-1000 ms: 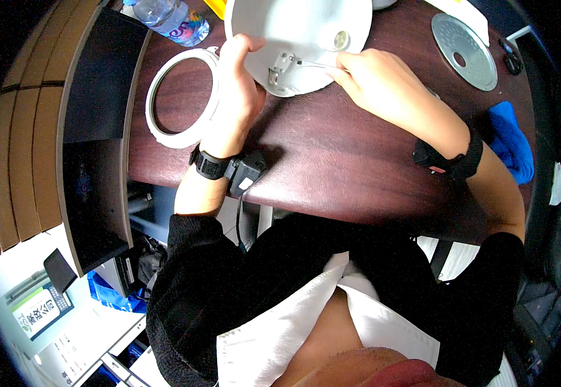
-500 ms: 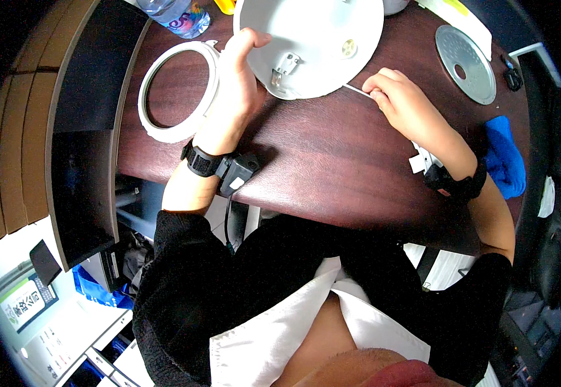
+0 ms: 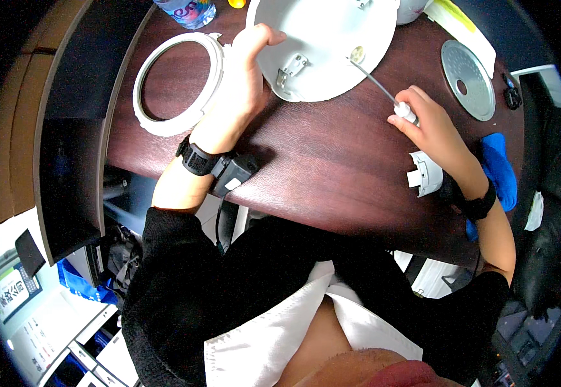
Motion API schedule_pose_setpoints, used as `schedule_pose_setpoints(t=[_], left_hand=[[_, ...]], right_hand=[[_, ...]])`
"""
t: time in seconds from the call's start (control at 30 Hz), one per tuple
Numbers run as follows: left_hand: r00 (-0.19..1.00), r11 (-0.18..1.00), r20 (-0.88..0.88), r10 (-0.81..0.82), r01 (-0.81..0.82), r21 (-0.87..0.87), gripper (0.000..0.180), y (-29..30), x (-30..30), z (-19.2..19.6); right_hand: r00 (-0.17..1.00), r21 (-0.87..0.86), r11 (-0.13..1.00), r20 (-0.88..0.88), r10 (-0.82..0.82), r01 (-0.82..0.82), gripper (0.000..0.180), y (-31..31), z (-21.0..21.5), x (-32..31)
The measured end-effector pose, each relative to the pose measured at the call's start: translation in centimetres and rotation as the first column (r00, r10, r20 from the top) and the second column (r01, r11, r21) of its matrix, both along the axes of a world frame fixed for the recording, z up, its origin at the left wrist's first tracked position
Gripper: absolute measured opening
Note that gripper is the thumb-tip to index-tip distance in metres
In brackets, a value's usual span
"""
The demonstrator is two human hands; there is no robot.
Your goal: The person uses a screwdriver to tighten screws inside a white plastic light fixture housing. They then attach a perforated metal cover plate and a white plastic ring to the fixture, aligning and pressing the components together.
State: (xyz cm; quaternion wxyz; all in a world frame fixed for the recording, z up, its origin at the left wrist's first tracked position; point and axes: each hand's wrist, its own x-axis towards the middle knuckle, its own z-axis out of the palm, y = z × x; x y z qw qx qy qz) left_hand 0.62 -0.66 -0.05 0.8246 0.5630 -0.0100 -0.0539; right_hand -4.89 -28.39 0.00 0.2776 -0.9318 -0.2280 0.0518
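A large white round dish-shaped housing (image 3: 319,32) is tilted at the far side of the table, its inner face toward me. My left hand (image 3: 249,74) grips its left edge, thumb over the rim and the other fingers hidden behind. Inside the housing sit a small metal bracket (image 3: 296,63) and a round yellowish piece (image 3: 357,53). My right hand (image 3: 430,119) pinches the white handle of a screwdriver (image 3: 377,82). The screwdriver's thin shaft reaches over the right rim, its tip beside the yellowish piece; whether it touches cannot be told.
On the dark wood table (image 3: 332,155), a white ring (image 3: 218,61) lies left of my left hand. To the right are a perforated metal disc (image 3: 480,90), a blue cloth (image 3: 501,171) and a curved white part (image 3: 429,175) near my right wrist. A bottle (image 3: 191,11) stands far left.
My right hand has drawn back toward me, with the screwdriver now reaching over the rim to the yellowish piece. My left hand keeps its grip; the whole view has shifted slightly.
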Motion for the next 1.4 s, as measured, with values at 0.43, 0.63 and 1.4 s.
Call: schedule_pose_setpoints(t=[0.43, 0.63, 1.4], left_hand=[[0.998, 0.997, 0.061, -0.004, 0.008, -0.078, 0.024, 0.2, 0.2, -0.5], [0.998, 0.998, 0.07, 0.008, -0.004, -0.055, 0.023, -0.1, -0.3, 0.2], [0.986, 0.998, 0.157, -0.053, 0.059, -0.033, 0.025, 0.1, 0.3, -0.9]], right_hand=[[0.962, -0.033, 0.991, 0.238, 0.134, -0.13, 0.014, 2.9, 1.5, 1.7], [0.934, -0.236, 0.966, 0.309, 0.177, -0.105, 0.024, 4.0, 1.6, 2.8], [0.883, -0.397, 0.918, 0.431, 0.186, 0.001, 0.029, 5.0, 2.7, 2.2]])
